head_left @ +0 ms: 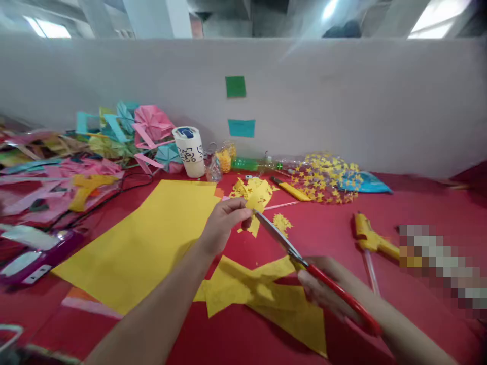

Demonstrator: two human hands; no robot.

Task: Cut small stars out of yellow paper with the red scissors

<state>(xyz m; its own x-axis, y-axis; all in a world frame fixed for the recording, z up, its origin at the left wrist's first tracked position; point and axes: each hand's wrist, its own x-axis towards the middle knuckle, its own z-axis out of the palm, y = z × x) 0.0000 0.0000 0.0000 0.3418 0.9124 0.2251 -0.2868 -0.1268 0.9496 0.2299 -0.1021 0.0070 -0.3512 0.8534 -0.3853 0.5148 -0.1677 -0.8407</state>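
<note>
My right hand (323, 284) is closed around the red handles of a pair of scissors (279, 235), whose blades point up and left. The blade tips meet the fingertips of my left hand (228, 220), which pinches something too small to make out. Just behind lie a yellow paper strip (261, 197) and a heap of small yellow paper cuttings (241, 188). A little pile of yellow stars (281, 223) sits beside the blades. Below my hands are yellow paper offcuts (236, 284), and left of my forearm spreads a large yellow sheet (171, 223).
A yellow glue gun (365, 235) lies at right, another glue gun (85, 190) at left near a purple power strip (41, 258). Behind stand a white cup (192, 157), a green bottle (247, 163), a yellow cutter (292, 191), a bag of stars (323, 177) and folded paper decorations (152, 124).
</note>
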